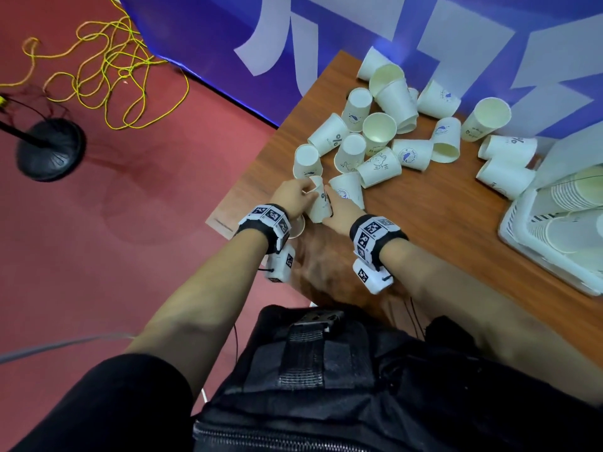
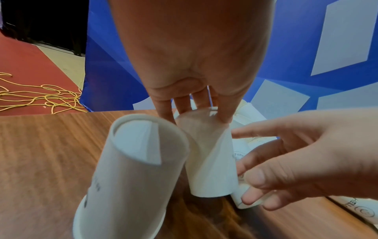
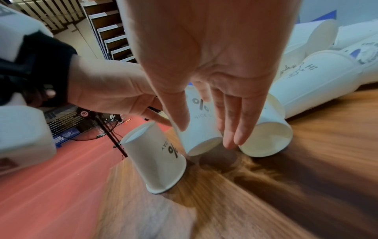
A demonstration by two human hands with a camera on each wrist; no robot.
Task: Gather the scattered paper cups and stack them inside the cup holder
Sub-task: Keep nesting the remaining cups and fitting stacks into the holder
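Observation:
My left hand (image 1: 306,192) pinches the upturned base of an inverted paper cup (image 1: 321,203) marked "%", holding it tilted with its rim just off the wooden table (image 1: 424,223). The fingertips (image 2: 225,116) sit on that cup (image 2: 210,158). My right hand (image 3: 206,135) straddles the same cup (image 3: 201,122), thumb left and straight fingers right, without a clear grip. Another inverted "%" cup (image 3: 157,158) stands below my left wrist. A cup (image 3: 267,140) lies on its side beside my right fingers. The white basket cup holder (image 1: 512,223) holds stacked cups at the right.
Several loose cups (image 1: 378,132) lie heaped at the table's far side against a blue banner (image 1: 212,44). The table's left edge (image 1: 222,220) is close to my left hand. On the red floor lie a yellow cord (image 1: 124,76) and a black stand base (image 1: 49,148).

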